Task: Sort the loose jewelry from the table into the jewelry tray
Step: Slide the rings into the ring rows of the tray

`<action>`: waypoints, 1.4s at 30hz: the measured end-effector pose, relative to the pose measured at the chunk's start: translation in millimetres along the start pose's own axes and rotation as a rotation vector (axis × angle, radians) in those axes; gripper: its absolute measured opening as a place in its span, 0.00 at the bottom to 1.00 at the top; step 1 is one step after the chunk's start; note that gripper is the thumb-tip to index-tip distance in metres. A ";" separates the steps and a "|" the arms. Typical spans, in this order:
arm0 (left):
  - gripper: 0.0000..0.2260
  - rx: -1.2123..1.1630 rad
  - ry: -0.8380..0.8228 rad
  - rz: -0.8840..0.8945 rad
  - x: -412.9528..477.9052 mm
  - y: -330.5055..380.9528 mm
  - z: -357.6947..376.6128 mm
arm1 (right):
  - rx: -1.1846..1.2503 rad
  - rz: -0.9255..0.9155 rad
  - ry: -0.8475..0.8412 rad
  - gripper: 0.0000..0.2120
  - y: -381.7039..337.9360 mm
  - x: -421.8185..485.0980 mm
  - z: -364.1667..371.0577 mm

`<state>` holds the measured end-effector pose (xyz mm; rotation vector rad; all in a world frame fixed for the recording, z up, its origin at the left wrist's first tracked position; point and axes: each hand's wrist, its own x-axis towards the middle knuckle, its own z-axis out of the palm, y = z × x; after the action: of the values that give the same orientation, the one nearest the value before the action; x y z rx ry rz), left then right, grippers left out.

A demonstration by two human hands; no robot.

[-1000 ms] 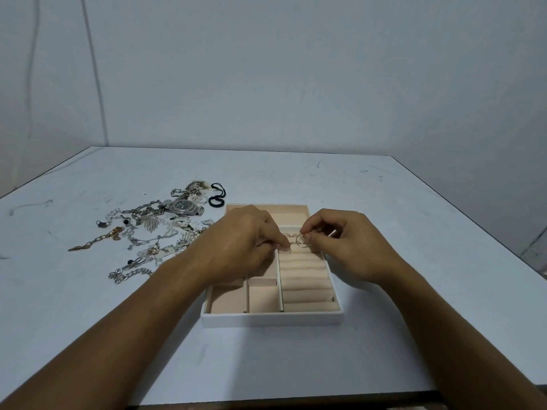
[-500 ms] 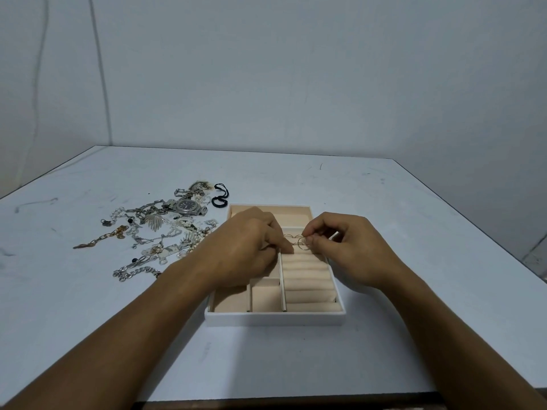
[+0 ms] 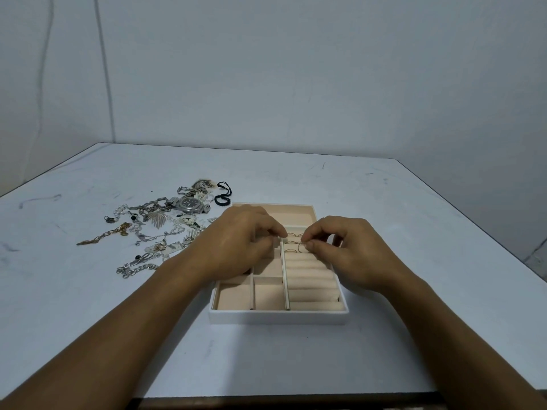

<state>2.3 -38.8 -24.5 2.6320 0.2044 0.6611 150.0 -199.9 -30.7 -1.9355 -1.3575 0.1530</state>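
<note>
A white jewelry tray (image 3: 278, 317) with a beige lining sits in the middle of the table. Its right side holds padded ring rolls (image 3: 313, 279), and its left side has small square compartments. My right hand (image 3: 349, 253) pinches a thin silver ring (image 3: 302, 247) over the upper ring rolls. A few other rings (image 3: 292, 235) stand in the rolls just behind it. My left hand (image 3: 236, 241) hovers over the tray's left compartments, fingertips closed near the divider; what they hold is too small to make out. Loose jewelry (image 3: 154, 229) lies heaped to the left of the tray.
The heap includes a silver wristwatch (image 3: 189, 203), silver chain bracelets (image 3: 136, 269), a gold chain (image 3: 103, 235) and a black cord (image 3: 222, 194). The table's front edge (image 3: 284, 395) is close below my forearms. Walls stand behind and to the right.
Both hands stay over the tray's upper part. My right hand has lowered the ring slightly toward the rolls, and my left fingertips have drawn a little away from it.
</note>
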 end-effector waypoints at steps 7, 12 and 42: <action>0.09 -0.001 -0.006 -0.008 -0.9 -0.2 -0.5 | -0.089 -0.046 -0.019 0.10 0.5 0.5 -1.4; 0.09 -0.010 -0.011 0.004 -1.7 -2.4 0.0 | -0.153 -0.111 -0.024 0.12 0.5 0.1 -1.7; 0.14 0.265 -0.051 0.279 4.7 12.0 13.8 | 0.131 -0.004 0.210 0.11 11.7 -0.9 -12.5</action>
<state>13.5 -53.5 -28.4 2.9612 -0.1003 0.6964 164.6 -208.8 -29.5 -1.7853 -1.1839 0.0342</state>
